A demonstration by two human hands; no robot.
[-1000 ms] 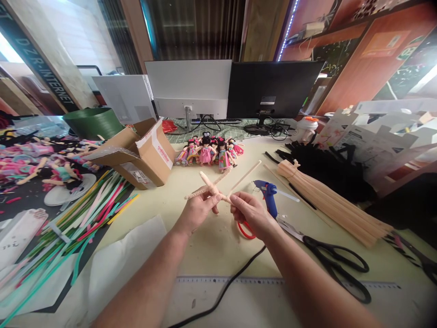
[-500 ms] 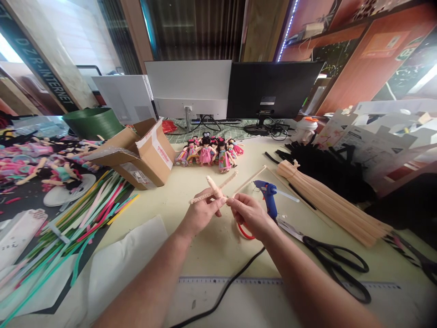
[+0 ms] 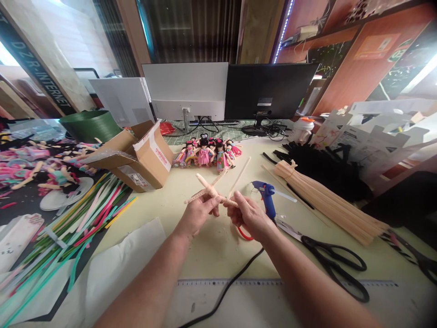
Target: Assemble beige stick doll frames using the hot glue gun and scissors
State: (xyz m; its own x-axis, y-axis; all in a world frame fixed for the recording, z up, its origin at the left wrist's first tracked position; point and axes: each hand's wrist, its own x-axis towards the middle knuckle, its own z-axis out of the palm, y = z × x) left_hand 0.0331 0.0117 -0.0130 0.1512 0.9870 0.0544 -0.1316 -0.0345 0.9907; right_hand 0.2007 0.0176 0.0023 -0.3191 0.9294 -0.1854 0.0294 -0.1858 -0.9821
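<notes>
Thumb and fingers of the left hand are closing round the middle of a pale, twisted stem figure, pinching it firmly above the table. Its smooth end is pointing toward eleven o'clock, while two coiled arms are reaching out, one toward nine and one toward one. From the middle, a wrapped limb is running toward four o'clock into the right hand, whose thumb and fingers are clamping on its end. One thin straight stem is sticking up toward one o'clock from beside the right fingertips.

Taking the figure as the dial's centre, a cluster of dolls is standing at twelve and a cardboard box is sitting open at ten. Coloured stems are lying bundled at nine. At three, a blue glue gun is resting near the right hand, with a beige stem bundle lying farther out. Black-handled scissors are lying at four, and a ruler is stretching across six, beneath a black cord.
</notes>
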